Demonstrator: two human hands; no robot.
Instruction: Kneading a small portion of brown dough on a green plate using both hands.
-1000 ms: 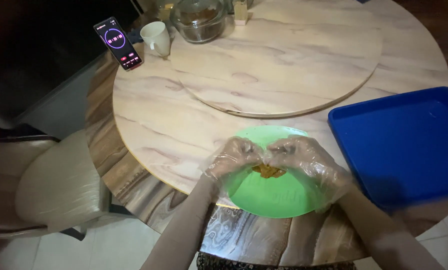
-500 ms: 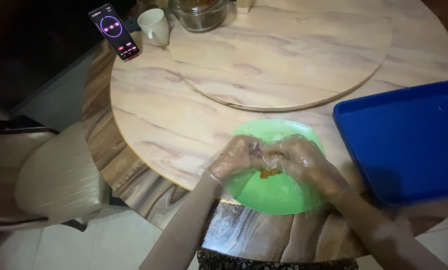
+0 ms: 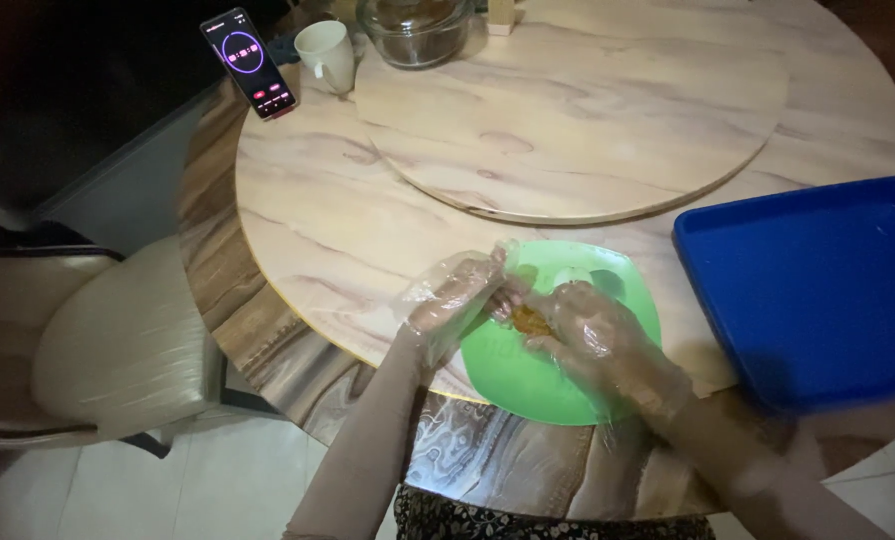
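A round marble-patterned desk (image 3: 348, 240) with a raised turntable, seen from above. Both hands wear clear plastic gloves over a green plate (image 3: 558, 385) at the near edge. The left hand (image 3: 458, 300) and right hand (image 3: 603, 340) have fingers pinched on a small orange-brown piece of food (image 3: 530, 321) above the plate's middle. Compared with a second ago, the hands have drawn slightly apart, the food stretched between them. A blue tray (image 3: 818, 290) sits just right

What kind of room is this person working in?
Most likely a home dining area. There is a round marble-look table with a turntable at its centre, a cushioned chair pulled up beside it, and a cup and glass pot at the far side.
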